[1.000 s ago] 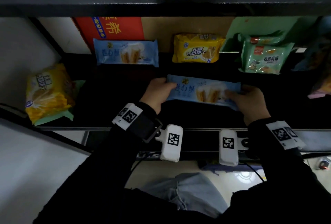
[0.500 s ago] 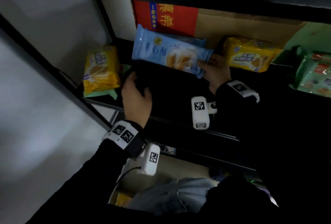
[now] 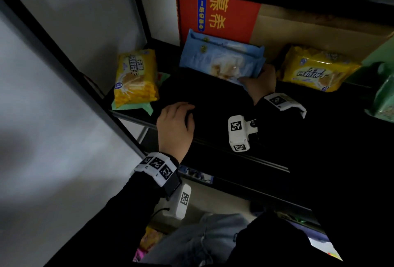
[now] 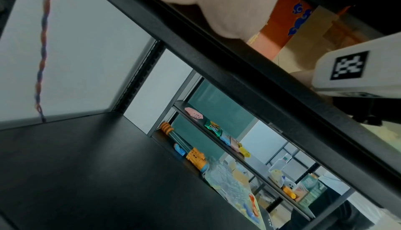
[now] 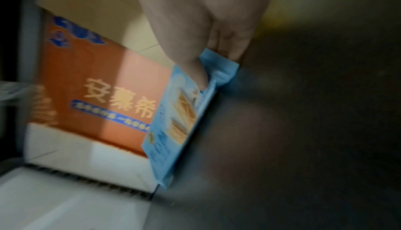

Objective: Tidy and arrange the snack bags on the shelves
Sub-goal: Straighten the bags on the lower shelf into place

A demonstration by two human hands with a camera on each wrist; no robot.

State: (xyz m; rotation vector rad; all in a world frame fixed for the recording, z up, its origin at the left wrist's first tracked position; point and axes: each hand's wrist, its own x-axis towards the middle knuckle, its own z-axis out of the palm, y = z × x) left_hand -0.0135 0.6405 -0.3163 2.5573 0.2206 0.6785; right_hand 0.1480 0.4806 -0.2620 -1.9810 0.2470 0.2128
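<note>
My right hand (image 3: 259,79) pinches the right end of a light blue wafer bag (image 3: 219,62), thumb on its face and fingers behind it (image 5: 180,113). The bag lies against a second blue bag at the back of the black shelf (image 3: 213,104), in front of a red carton (image 3: 219,13). My left hand (image 3: 177,119) rests near the shelf's front edge with loosely curled fingers and holds nothing. A yellow biscuit bag (image 3: 135,79) lies at the left on a green bag, another yellow bag (image 3: 315,70) at the right.
A green bag (image 3: 383,100) sits at the far right edge. Black shelf posts (image 3: 64,70) and the upper shelf board frame the opening. A brown cardboard box (image 3: 309,30) stands behind the yellow bag. Lower shelves in the left wrist view hold several toys and packets (image 4: 213,127).
My right hand has carried the blue bag back and down onto the other blue bag at the rear. My left hand let go of it earlier and has drawn back to the shelf front.
</note>
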